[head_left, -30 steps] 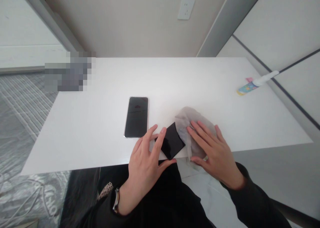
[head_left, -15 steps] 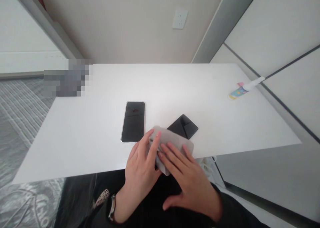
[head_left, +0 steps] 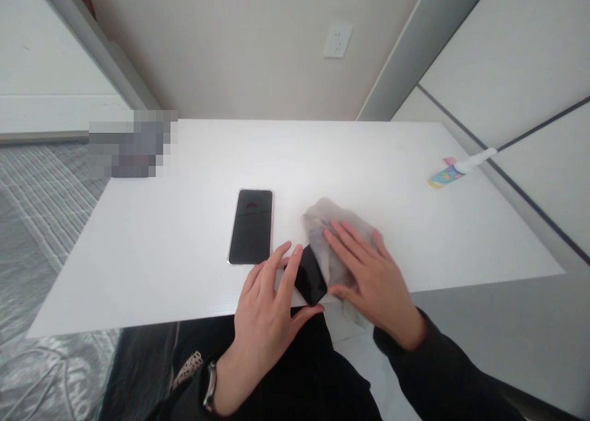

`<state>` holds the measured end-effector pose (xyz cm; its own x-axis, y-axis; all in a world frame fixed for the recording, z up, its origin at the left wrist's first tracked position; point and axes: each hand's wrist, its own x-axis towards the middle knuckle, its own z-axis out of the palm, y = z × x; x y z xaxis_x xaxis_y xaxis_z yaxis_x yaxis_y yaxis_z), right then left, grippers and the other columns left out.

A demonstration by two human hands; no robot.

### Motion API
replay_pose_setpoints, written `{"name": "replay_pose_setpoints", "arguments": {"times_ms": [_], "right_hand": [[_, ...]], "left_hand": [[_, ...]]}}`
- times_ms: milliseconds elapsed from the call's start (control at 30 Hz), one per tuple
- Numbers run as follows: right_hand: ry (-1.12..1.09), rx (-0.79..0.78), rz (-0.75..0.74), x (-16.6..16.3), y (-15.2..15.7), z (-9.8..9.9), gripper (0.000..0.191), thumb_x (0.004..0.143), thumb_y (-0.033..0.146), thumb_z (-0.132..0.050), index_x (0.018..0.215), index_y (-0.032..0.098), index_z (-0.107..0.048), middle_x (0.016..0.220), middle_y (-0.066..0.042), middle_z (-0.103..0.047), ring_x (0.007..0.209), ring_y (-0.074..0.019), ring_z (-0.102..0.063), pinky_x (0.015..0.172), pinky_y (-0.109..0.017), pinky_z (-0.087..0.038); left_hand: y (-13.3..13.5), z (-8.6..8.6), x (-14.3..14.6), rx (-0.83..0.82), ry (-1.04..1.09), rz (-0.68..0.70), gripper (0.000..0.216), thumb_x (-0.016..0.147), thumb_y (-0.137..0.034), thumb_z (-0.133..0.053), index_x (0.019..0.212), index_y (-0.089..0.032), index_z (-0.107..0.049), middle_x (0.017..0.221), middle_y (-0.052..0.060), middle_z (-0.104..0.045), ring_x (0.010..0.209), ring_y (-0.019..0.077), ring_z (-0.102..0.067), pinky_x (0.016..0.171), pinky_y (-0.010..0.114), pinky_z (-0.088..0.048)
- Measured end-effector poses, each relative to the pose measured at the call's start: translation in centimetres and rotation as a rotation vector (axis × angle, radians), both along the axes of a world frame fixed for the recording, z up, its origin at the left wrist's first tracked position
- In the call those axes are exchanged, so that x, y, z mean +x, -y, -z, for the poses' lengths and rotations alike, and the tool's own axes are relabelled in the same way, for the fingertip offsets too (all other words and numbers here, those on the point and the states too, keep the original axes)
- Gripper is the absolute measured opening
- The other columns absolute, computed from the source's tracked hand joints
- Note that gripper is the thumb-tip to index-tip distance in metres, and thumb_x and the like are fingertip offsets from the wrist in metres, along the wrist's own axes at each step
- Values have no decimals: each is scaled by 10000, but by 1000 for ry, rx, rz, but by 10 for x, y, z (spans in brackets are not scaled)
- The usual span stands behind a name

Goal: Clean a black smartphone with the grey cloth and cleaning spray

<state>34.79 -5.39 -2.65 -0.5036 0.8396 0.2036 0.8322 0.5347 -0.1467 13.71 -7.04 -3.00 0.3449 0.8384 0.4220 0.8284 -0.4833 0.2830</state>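
Low centre of the frame, the left hand [head_left: 267, 307] pinches the dark phone [head_left: 310, 278] at the table [head_left: 161, 249] edge, long axis running up-right. The right hand [head_left: 369, 279] lies flat, fingers spread, pressing the cloth [head_left: 322, 224] on its far end.

Phone [head_left: 251, 225] left of cloth [head_left: 332, 236]; bottle [head_left: 454, 171] far right.
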Motion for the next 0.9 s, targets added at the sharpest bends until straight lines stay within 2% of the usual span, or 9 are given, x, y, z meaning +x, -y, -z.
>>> {"name": "replay_pose_setpoints", "arguments": {"times_ms": [67, 167, 233, 367, 433, 567, 733, 900], "right_hand": [[5, 35, 52, -1, 0, 0, 881, 999, 755, -241, 1623, 135, -276, 1635, -160, -384, 1511, -360, -362, 1208, -624, -231], [16, -22, -128, -8, 8, 0, 933, 977, 793, -227, 1614, 115, -292, 1653, -144, -349, 1540, -317, -313, 1239, -564, -199], [28, -49, -165, -5, 8, 1, 895, 987, 781, -213, 1625, 157, -270, 1650, -121, -364, 1530, -290, -339, 1241, -555, -198], [43, 22, 72, 20, -11, 3, 780, 1039, 680, -243, 1646, 191, -204, 1641, -139, -386, 1500, -334, -390, 1206, -633, -217], [44, 31, 100, 30, -18, 4, 775, 1045, 655, -255, 1652, 180, -175, 1644, -149, -381, 1505, -349, -378, 1197, -650, -224], [33, 18, 98, 32, -18, 7, 748, 1055, 600, -265, 1659, 179, -139, 1652, -149, -369, 1521, -349, -348, 1195, -648, -238], [10, 20, 110, 29, -14, 9, 729, 1063, 562, -266, 1665, 190, -95, 1659, -147, -358, 1514, -341, -364, 1196, -633, -262], [-61, 42, 113, 28, -19, 6, 753, 1057, 596, -244, 1667, 192, -67, 1673, -160, -322, 1542, -374, -295, 1179, -656, -288]], "left_hand": [[0, 0, 0, -7, 3, -3, 737, 926, -345, -661, 1546, -122, -330, 1417, 220, -611, 1233, 338, -644, 984, 424, -549], [0, 0, 0, -37, 8, -4, 732, 908, -228, -622, 1563, -129, -311, 1429, 209, -605, 1270, 327, -626, 1005, 417, -529], [0, 1, 0, -31, -1, -1, 729, 917, -251, -626, 1562, -121, -314, 1431, 211, -606, 1275, 328, -623, 1003, 416, -522], [0, 0, 0, 13, -30, -11, 774, 942, -493, -662, 1533, -98, -356, 1422, 217, -619, 1246, 334, -633, 1000, 421, -499], [1, -2, 1, 8, -43, -32, 813, 927, -559, -662, 1519, -80, -376, 1433, 224, -610, 1267, 349, -608, 1043, 447, -463], [4, -5, 4, -28, -71, -85, 893, 857, -691, -665, 1451, -58, -457, 1505, 257, -533, 1361, 433, -493, 1163, 582, -329], [4, -5, 7, -34, -79, -125, 559, 949, -466, -631, 1360, -99, -535, 1537, 224, -511, 1432, 449, -406, 1184, 652, -277], [1, -9, 9, -80, 35, -85, 510, 906, -371, -687, 1314, -119, -516, 1419, 206, -610, 1378, 414, -479, 1167, 637, -351]]}}
